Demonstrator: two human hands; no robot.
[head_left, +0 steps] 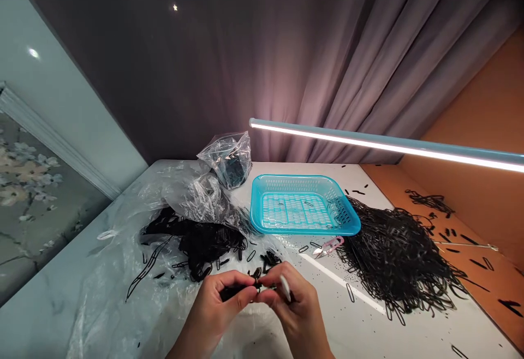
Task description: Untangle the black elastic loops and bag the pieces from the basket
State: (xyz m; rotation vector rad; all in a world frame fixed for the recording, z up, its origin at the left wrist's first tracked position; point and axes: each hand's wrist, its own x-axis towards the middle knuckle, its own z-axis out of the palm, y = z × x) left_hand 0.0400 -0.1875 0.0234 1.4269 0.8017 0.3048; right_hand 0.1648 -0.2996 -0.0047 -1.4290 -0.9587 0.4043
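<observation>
The step in hand looks like fine fingertip work on a small piece at the lower middle of the frame, where both hands meet over the desk (339,342). The left hand (223,296) is curled nearly closed, thumb and forefinger pinched together, with a black bundle (231,292) showing in its grip. The right hand (297,299) faces it with thumb and forefinger drawn together at the same spot, and a slim white object (285,288) lies among its fingers; what that is, I cannot tell. The fingertips partly hide the worked end of the bundle, so whether it is being tied, threaded or parted cannot be read. Left of centre, above the left hand, lies a black heap (204,244) on a clear plastic sheet (204,195); right of centre are a large black pile (397,255), pink-handled snips (329,247) and a blue basket (305,232). As a judgement, the next move calls for the left hand to keep the bundle steady while the right works its tips precisely, without letting the white object slip.
</observation>
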